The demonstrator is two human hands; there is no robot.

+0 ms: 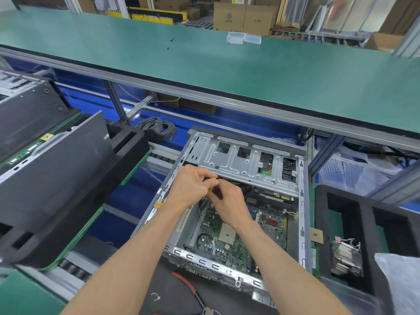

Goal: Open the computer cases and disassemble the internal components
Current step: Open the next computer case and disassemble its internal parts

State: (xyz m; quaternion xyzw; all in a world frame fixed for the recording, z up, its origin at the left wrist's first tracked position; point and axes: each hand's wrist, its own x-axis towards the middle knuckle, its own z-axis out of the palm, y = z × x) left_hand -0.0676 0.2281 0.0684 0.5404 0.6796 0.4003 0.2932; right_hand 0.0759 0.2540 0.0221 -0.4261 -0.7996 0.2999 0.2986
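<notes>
Head view looks down into the open computer case (302, 214), which lies straight below both hands with its green circuit board (229, 235) bare. Left hand (193, 185) curls its fingers round a yellow-handled screwdriver (212, 181); right hand (229, 201) meets it, fingers pinching the same handle. Just beyond the hands sits a metal drive bracket (245, 164). Near the forearms lie red-handled pliers (185, 285); right of them, a black foam tray (363, 214).
</notes>
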